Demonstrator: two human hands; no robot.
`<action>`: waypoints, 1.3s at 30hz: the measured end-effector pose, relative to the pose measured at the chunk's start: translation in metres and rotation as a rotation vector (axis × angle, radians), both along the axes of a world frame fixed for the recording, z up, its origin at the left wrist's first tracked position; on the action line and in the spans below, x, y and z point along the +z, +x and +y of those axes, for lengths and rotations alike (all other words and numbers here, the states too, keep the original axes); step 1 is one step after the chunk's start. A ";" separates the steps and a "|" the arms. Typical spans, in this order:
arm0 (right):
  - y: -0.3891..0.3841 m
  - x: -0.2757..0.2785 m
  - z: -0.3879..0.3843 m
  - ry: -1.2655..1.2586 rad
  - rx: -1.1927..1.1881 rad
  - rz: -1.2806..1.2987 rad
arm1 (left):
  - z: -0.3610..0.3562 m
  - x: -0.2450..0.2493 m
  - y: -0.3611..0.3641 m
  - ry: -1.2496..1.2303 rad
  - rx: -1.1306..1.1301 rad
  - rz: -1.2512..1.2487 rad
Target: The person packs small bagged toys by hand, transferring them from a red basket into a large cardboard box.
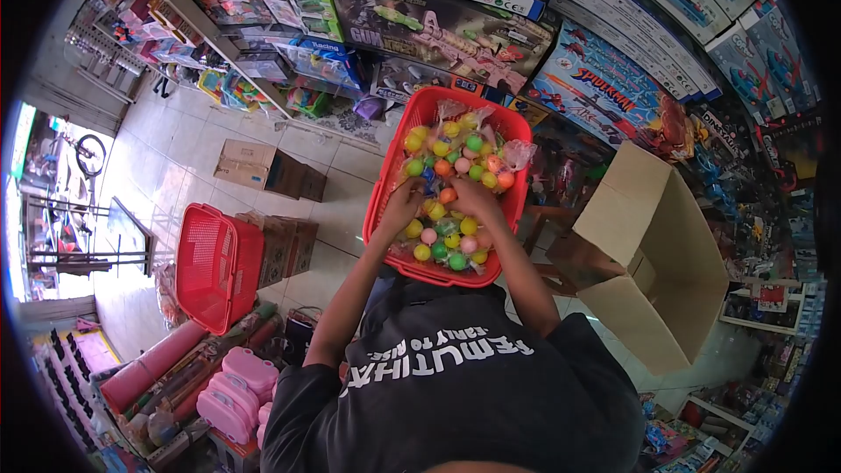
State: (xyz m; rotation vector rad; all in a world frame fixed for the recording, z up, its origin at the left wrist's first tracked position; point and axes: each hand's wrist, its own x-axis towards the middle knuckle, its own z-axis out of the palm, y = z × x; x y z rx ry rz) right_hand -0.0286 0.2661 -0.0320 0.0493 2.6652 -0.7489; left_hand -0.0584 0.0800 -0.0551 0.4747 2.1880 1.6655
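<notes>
A red plastic basket [378, 201] in front of me holds many small balls in yellow, green, orange and pink. Clear plastic bags [519, 155] wrap some of them. Both my hands reach in at the basket's middle, close together. My left hand [403, 205] has bent fingers beside a small blue piece [429, 174]. Next to an orange ball [448, 195], the fingers of my right hand [474, 199] are drawn together. What the fingertips of either hand grip is hidden among the balls and plastic.
An open cardboard box [613, 219] stands to the right. On the left, a second red basket [206, 267] is near cardboard cartons [289, 245]. Boxed toys [438, 31] fill the shelves ahead. Pink cases [232, 398] and rolls [158, 363] lie at lower left.
</notes>
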 end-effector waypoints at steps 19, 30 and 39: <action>0.004 0.034 -0.001 -0.953 -0.120 -0.257 | -0.002 0.050 0.016 0.251 -0.217 -0.111; -0.023 -0.034 -0.009 -0.198 -0.090 0.153 | -0.029 0.057 0.012 0.771 0.334 -0.612; -0.027 -0.019 -0.043 0.122 -0.108 0.198 | -0.033 0.046 0.014 0.873 0.317 -0.624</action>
